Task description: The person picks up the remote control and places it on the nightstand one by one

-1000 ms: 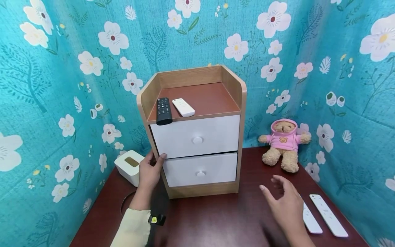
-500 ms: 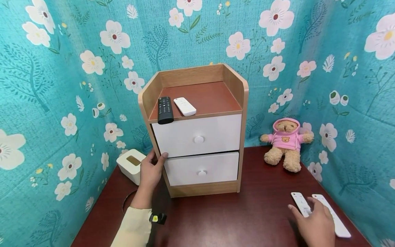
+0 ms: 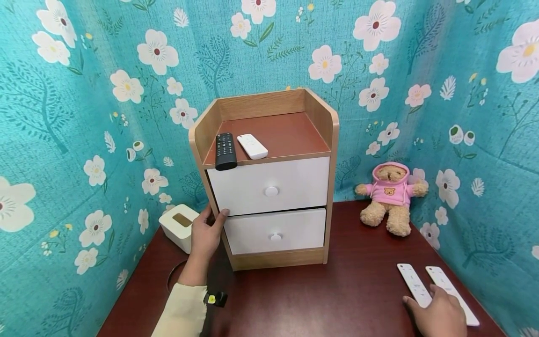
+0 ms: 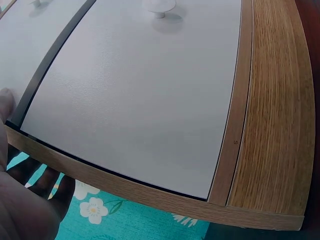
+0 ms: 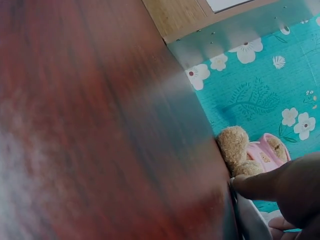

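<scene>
My left hand (image 3: 205, 235) grips the left side of a small wooden two-drawer cabinet (image 3: 280, 260). In the left wrist view its thumb (image 4: 6, 102) lies on the white front, with the other fingers round the side panel. At the front right, my right hand (image 3: 441, 314) holds the near end of a white remote control (image 3: 413, 283) that lies on the table. In the right wrist view the thumb (image 5: 255, 184) touches the remote's edge (image 5: 252, 220); the other fingertips are partly hidden. A second white remote control (image 3: 444, 283) lies just right of it.
On the cabinet top lie a black remote control (image 3: 225, 152), overhanging the front edge, and a small white one (image 3: 252, 146). A white box with a slot (image 3: 174, 229) stands left of the cabinet. A teddy bear (image 3: 389, 194) in pink leans at the back right.
My right hand has moved right and toward me, from beside the white remotes down onto the near end of the left one. The left hand has stayed on the cabinet.
</scene>
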Tool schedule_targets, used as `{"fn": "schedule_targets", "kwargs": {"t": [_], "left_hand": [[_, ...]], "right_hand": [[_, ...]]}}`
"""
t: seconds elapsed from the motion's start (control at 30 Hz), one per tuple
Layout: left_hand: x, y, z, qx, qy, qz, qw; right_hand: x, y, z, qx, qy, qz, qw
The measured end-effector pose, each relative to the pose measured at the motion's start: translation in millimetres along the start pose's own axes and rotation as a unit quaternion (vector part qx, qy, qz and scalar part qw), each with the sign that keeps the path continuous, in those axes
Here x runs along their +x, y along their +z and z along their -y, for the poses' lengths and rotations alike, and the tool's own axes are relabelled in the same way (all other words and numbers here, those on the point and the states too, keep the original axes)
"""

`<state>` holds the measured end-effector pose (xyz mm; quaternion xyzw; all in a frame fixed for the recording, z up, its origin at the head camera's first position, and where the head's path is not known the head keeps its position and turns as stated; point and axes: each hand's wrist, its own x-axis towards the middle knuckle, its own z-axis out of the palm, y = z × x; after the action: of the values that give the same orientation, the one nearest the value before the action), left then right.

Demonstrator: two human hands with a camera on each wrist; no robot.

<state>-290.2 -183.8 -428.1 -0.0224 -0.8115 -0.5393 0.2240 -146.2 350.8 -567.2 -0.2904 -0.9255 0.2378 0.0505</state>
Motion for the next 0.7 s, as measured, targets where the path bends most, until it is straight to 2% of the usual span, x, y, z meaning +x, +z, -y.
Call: {"fn": "schedule_targets", "kwargs": {"t": [0.23,0.7], "left_hand": [[-0.1,-0.4,-0.9,0.000,-0.001,-0.002,1.0000],[0.4,-0.1,0.5,-0.006,-0.003,0.003,1.0000]], "right_hand": [[1.0,2.9,-4.2,-0.036,0.000,0.016,0.9992],[-1.7,-0.9,-4.2,-0.027,-0.008,0.006,0.9996]]}}
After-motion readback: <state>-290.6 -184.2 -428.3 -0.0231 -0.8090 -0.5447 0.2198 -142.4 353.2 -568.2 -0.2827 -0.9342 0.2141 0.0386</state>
